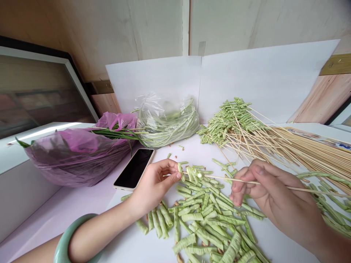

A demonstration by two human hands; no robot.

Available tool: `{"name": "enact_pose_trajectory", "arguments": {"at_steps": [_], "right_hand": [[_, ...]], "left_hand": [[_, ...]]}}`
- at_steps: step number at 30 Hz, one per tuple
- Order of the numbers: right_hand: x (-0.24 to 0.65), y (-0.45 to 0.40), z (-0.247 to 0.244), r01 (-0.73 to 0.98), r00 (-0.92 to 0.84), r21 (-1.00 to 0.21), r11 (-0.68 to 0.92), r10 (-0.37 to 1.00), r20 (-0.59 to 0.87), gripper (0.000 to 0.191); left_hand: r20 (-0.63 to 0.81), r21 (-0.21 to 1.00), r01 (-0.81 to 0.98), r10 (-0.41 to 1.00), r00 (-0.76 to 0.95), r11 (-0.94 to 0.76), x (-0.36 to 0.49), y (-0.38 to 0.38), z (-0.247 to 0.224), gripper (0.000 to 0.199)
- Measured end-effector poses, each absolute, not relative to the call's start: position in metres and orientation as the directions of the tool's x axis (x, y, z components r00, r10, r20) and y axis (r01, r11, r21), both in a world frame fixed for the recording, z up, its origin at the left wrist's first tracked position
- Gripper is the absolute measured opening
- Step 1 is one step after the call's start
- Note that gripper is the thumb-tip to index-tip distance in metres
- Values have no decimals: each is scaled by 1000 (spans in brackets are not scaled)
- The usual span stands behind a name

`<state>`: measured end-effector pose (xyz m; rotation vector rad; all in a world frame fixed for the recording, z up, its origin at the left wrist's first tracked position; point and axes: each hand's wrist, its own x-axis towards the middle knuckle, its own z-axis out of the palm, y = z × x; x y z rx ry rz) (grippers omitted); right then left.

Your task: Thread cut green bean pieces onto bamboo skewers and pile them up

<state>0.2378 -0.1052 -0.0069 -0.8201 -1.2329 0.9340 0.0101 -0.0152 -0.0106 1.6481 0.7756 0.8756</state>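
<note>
My left hand [157,182] pinches a short piece of green bean [180,171] at the tip of a thin bamboo skewer [223,178]. A few bean pieces [196,173] are threaded on the skewer just right of those fingers. The skewer's shaft lies between the thumb and fingers of my right hand [270,188], and its far end runs out past that hand to the right. Below both hands spreads a loose pile of cut bean pieces [208,223] on the white tabletop. A green bangle [67,233] circles my left wrist.
At the back right, finished bean skewers [233,117] are stacked beside many bare bamboo skewers [309,146]. A clear bag of long beans [172,124], a purple bag of greens [79,153] and a phone [134,168] sit at the left. Whole beans [333,204] lie far right.
</note>
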Motion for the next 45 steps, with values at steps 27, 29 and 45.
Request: {"name": "enact_pose_trajectory", "arguments": {"at_steps": [27, 29, 45], "right_hand": [[232, -95, -17, -348, -22, -914, 210, 972, 232, 28], [232, -94, -18, -377, -19, -908, 184, 978, 206, 28], [246, -79, -14, -547, 312, -834, 76, 943, -119, 33]], "left_hand": [[110, 994, -32, 851, 513, -109, 11, -19, -15, 13], [106, 994, -26, 850, 516, -109, 12, -19, -15, 15], [190, 842, 334, 813, 550, -423, 10, -17, -13, 13]]}}
